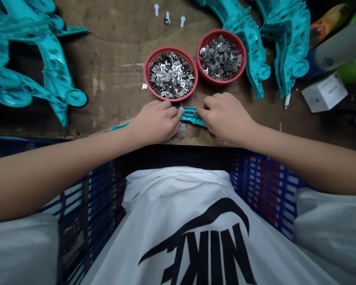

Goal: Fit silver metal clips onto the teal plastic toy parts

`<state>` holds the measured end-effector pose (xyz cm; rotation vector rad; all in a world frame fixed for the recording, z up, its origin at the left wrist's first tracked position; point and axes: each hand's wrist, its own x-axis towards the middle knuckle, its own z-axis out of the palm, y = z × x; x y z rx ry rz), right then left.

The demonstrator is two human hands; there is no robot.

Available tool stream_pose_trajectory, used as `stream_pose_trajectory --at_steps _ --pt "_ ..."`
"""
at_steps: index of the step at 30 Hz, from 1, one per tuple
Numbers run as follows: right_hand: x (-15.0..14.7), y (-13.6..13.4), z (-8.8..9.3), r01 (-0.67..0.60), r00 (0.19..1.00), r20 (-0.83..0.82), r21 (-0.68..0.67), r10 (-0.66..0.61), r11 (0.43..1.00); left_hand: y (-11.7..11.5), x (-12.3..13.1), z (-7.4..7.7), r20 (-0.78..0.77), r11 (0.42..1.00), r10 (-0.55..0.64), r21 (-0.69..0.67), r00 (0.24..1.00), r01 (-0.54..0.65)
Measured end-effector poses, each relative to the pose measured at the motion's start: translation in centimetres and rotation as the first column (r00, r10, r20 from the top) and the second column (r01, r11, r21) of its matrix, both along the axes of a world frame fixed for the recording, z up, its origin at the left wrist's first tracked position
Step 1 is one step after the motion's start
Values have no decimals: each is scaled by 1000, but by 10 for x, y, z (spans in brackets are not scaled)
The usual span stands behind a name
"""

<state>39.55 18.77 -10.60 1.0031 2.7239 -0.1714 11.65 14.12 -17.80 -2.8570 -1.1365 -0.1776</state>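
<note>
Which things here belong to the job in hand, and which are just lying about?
Job: teal part in left hand and right hand; left red basket, right red basket of metal pieces; stacked teal parts.
Lying about: white box, white cylinder.

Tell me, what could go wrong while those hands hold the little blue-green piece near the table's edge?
1. The teal piece, pinched between the left hand and right hand, lies close to the table's near edge. If it slips, it might drop into the blue crate below.
2. The red basket of metal bits stands just beyond the left hand's knuckles. A bump could spill it.
</note>
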Motion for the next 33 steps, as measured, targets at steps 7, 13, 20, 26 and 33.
stream_pose_trajectory --at_steps 7,13,20,26,33 --pt "-3 -3 -5 -98 995 35 -11 98 995 2 1 -14 24 1000 3 6 1000 -3" --pt "-3 -7 -11 -103 994 -17 12 104 995 3 1 -7 8 999 3 -38 1000 -3" --pt "15 19 5 -83 992 -90 38 86 996 5 -4 3 28 996 -16 -85 999 18" --pt "26 39 4 76 997 -28 95 -74 993 2 -6 10 34 992 -24 -123 999 28" --pt "20 25 -5 -144 984 -108 -6 143 990 3 -2 11 15 992 -38 -124 999 40"
